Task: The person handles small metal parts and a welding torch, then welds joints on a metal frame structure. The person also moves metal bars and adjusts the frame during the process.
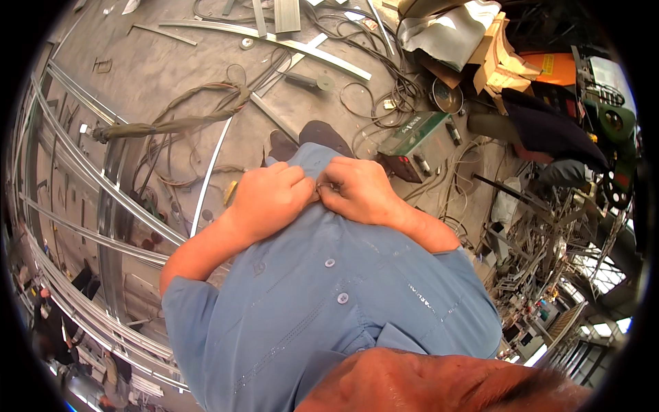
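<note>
I wear a blue short-sleeved shirt (302,275) with light buttons down its front. Both hands meet at the lower middle of it. My left hand (272,192) is closed, its fingers curled over the cloth. Beside it, almost touching, my right hand (360,191) pinches the shirt's front edge between thumb and fingers. Whether a button sits in that pinch is hidden. Higher up the front, an upper button (343,298) and another button (329,262) show. Past the hem, my dark shoe (326,136) stands on the floor.
A green metal box (419,141) stands at the right near cables. Metal strips (288,49) and a wrapped cable bundle (175,126) lie ahead on the concrete. Long metal rails (123,199) run along the left. Cardboard (504,58) is piled at the far right.
</note>
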{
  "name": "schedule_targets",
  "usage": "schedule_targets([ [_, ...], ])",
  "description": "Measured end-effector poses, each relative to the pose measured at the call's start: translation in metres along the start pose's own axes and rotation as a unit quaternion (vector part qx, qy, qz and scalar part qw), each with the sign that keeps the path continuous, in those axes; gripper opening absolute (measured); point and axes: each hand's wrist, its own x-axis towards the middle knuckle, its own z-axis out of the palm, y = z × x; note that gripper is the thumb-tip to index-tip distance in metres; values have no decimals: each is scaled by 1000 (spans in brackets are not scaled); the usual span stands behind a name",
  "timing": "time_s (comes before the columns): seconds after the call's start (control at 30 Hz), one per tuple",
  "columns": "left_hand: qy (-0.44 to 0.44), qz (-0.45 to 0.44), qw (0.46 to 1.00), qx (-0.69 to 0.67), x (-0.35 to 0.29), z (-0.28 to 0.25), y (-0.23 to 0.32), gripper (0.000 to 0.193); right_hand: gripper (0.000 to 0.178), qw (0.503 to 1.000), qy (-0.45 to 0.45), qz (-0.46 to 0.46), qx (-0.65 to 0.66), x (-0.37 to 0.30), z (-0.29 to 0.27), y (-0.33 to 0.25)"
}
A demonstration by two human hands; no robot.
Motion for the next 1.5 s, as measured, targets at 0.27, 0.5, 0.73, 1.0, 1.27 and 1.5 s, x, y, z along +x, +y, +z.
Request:
schedule_targets([
  [0.27,-53,35,998,26,71,-27,-77,23,15,995,-65,-67,-45,112,-51,17],
  [0.5,-96,15,995,33,146,-74,-135,20,22,976,-142,-143,-78,215,-118,29],
  [0.73,-108,-40,993,-4,173,-112,-177,21,18,953,-212,-215,-32,294,-143,28],
  [1.0,135,-20,991,-4,159,-122,-239,27,16,898,-376,-141,181,396,-135,16],
  [1.27,259,-80,963,-6,140,-160,-369,25,17,861,-447,-82,230,551,-99,-18],
  [1.5,300,-74,950,-46,112,-263,-490,24,18,856,-461,-47,227,690,-71,-104],
])
